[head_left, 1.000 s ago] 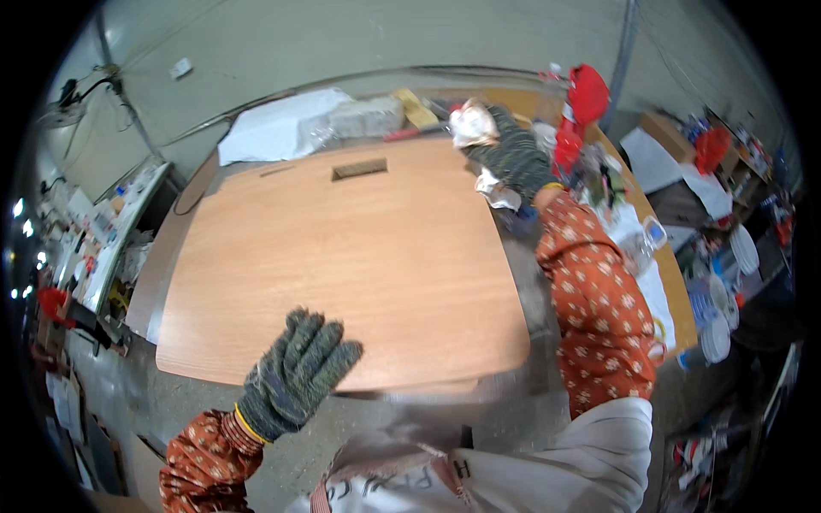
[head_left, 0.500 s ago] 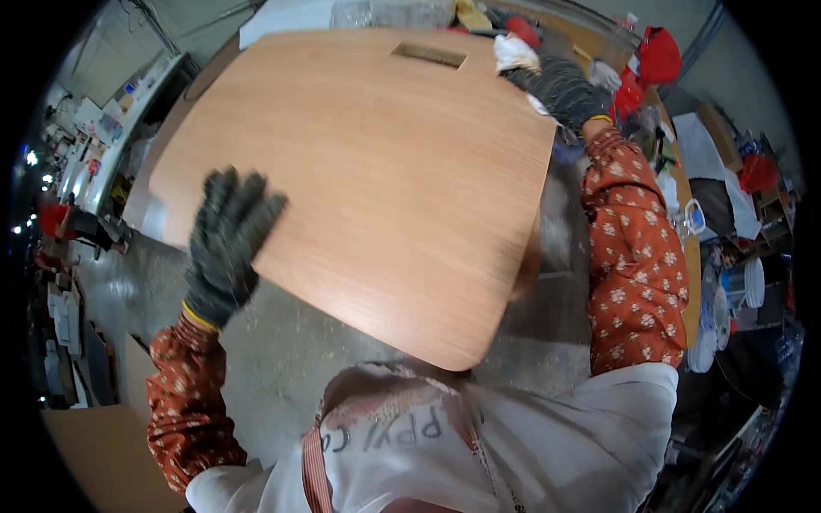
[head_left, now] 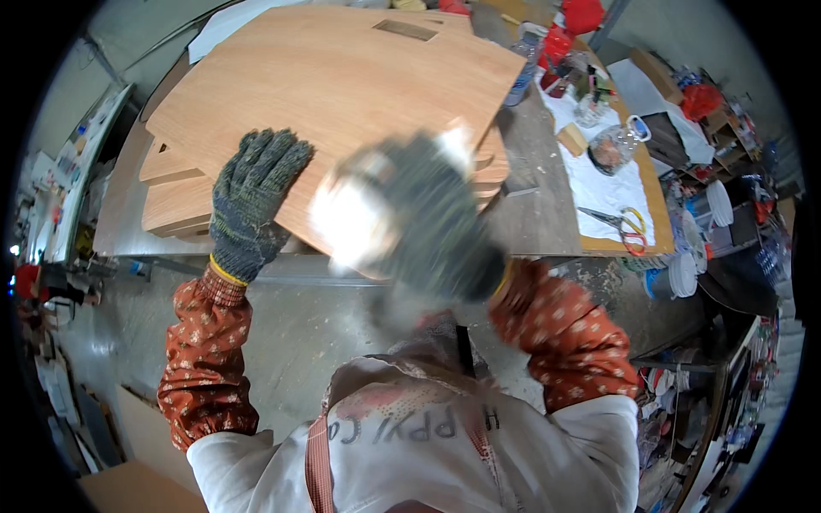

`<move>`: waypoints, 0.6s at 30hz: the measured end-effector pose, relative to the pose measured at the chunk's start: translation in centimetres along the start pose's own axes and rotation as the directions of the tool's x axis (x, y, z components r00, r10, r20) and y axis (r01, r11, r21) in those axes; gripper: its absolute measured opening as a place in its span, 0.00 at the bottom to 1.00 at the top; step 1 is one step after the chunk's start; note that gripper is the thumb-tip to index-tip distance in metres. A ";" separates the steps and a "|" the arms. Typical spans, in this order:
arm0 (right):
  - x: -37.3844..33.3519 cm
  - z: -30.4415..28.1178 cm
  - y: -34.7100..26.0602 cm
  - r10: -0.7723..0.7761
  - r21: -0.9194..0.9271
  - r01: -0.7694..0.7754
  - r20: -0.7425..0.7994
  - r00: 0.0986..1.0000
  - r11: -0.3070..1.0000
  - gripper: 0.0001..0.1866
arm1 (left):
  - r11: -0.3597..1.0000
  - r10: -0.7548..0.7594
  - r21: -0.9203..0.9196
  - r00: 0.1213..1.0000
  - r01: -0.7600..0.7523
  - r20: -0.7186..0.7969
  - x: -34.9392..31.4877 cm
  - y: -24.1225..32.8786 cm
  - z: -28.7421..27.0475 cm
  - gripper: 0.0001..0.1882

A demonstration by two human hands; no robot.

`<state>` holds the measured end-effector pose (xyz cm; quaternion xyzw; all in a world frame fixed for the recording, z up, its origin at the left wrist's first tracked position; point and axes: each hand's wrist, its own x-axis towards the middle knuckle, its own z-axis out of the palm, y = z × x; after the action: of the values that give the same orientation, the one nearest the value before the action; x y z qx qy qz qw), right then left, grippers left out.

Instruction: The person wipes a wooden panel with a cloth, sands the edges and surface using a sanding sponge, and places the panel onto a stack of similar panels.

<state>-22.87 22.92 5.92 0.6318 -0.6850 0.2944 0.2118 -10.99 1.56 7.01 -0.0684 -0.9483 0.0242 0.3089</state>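
A light wooden board (head_left: pixel 342 81) with rounded corners and a rectangular slot at its far side lies askew on a stack of similar wooden pieces (head_left: pixel 175 209). My left hand (head_left: pixel 259 201), in a dark knitted glove, rests flat on the board's near left edge, fingers stretched out. Over the near corner is my gloved right hand (head_left: pixel 428 222), smeared by motion. A bunched white cloth (head_left: pixel 346 214) is in its grip and hides that corner. Whether the cloth touches the wood there is too blurred to tell.
On the right of the workbench (head_left: pixel 547 184), scissors (head_left: pixel 620 224), a clear plastic jug (head_left: pixel 611 150) and a small wooden block (head_left: pixel 571 138) lie on white paper. White buckets (head_left: pixel 682 275) stand beyond the bench's right end. Another bench (head_left: pixel 81 184) runs along the left.
My right hand has swept the white cloth from the board's far right corner to its near corner. The board sits farther from me, and the stack beneath now shows. My left hand remains at the near edge.
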 end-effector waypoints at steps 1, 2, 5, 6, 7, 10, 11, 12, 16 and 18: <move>0.6 -1.2 -2.3 -0.023 0.078 0.016 0.093 0.995 0.997 0.36 | 1.000 0.002 -0.011 1.000 -0.002 -0.009 -0.3 -0.2 -0.2 0.31; 0.5 -1.2 -3.0 -0.020 0.089 0.012 0.090 0.996 0.996 0.37 | 1.000 0.004 0.007 1.000 -0.004 -0.011 -0.4 -0.1 -0.3 0.31; 0.2 -0.9 -0.8 -0.065 0.094 0.062 0.034 0.997 0.994 0.37 | 0.998 -0.038 -0.059 0.998 0.035 -0.043 -0.7 0.8 -0.5 0.29; 0.0 -0.8 0.6 -0.085 0.092 0.084 0.005 0.996 0.992 0.37 | 0.998 -0.068 -0.009 0.995 0.067 -0.072 -0.8 1.3 -0.4 0.28; 0.2 -1.3 2.6 -0.112 -0.041 0.109 -0.079 0.991 0.993 0.35 | 0.996 -0.091 0.011 0.994 0.092 -0.056 -1.0 1.7 -0.7 0.29; 0.4 -1.6 12.6 0.008 -0.049 -0.011 -0.049 0.999 0.999 0.12 | 0.988 -0.145 0.028 0.980 0.150 -0.138 -1.6 3.2 -0.7 0.31; 0.5 -2.6 15.4 0.048 -0.042 -0.052 -0.081 0.996 0.998 0.11 | 0.981 -0.192 0.013 0.969 0.196 -0.157 -2.0 3.9 -0.8 0.30; 0.7 -3.2 18.2 0.086 -0.025 -0.089 -0.112 0.990 0.996 0.10 | 0.969 -0.242 0.002 0.956 0.246 -0.168 -2.7 4.7 -0.9 0.30; 0.7 -6.7 29.2 0.329 -0.225 -0.453 -0.431 0.840 0.863 0.24 | 0.414 -0.868 -0.781 0.462 0.468 -0.184 -6.7 8.4 1.3 0.19; 3.0 -9.1 29.0 0.545 0.124 -0.559 -0.472 0.693 0.820 0.28 | -0.136 -0.932 -0.979 0.314 0.153 0.179 -8.1 9.6 0.8 0.19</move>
<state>-52.68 27.66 10.64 0.2985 -0.7708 0.4834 0.2883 -3.90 9.90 0.75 0.2291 -0.4793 -0.7085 0.4646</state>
